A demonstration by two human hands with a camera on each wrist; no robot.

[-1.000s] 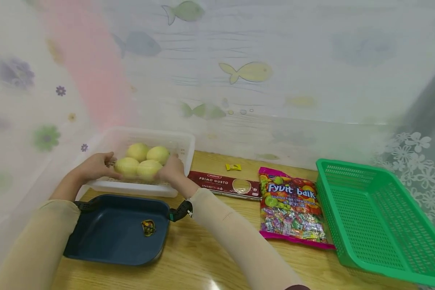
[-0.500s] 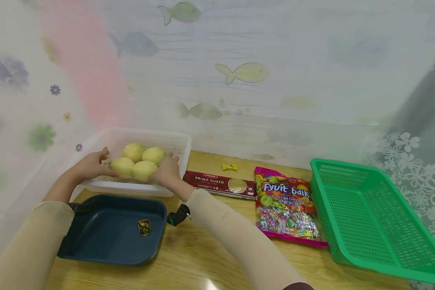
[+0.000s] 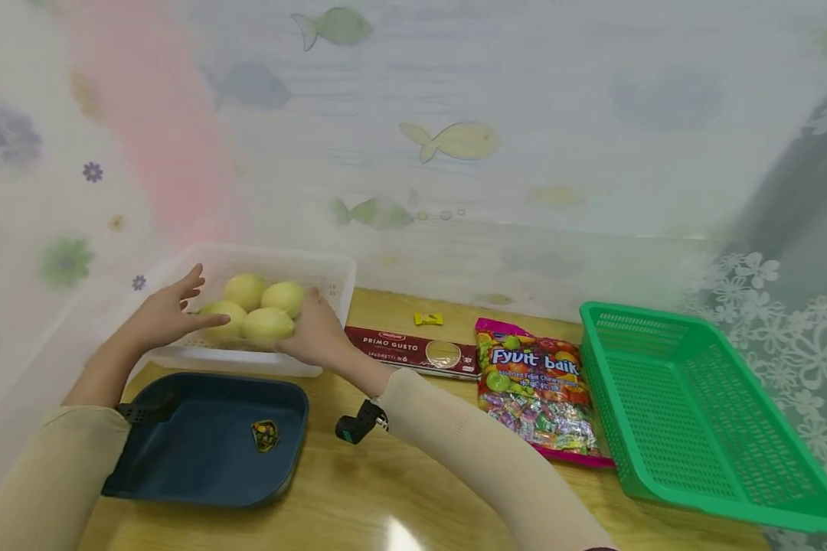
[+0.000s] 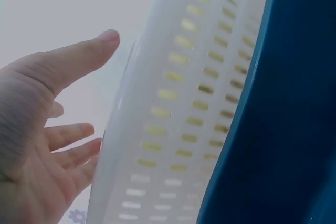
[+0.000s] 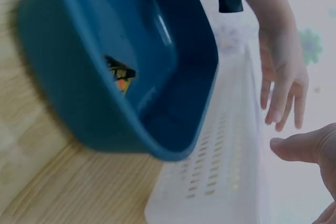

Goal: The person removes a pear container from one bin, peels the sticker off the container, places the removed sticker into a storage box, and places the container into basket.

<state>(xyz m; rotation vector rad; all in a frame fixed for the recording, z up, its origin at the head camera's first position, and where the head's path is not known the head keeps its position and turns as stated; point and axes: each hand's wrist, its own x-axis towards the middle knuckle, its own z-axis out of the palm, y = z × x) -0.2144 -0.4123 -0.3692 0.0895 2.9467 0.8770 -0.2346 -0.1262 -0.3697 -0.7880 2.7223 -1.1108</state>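
Observation:
Several pale yellow fruits sit close together in a white perforated basket at the back left. My left hand hovers over the basket's left side, fingers spread, thumb near the front-left fruit. In the left wrist view my left hand stands beside the basket's wall with nothing in its grasp. My right hand is at the right side of the fruits, its fingertips partly hidden. The right wrist view shows its thumb extended above the basket rim.
A dark blue tray with a small printed label stands in front of the basket. Rightward lie a red spaghetti box, a yellow wrapped candy, a candy bag and a green basket. A sheer curtain hangs behind.
My left hand has drawn slightly away from the fruits, its fingers spreading wider. My right hand stays beside them, its forearm angled more to the right. The fruits keep their arrangement.

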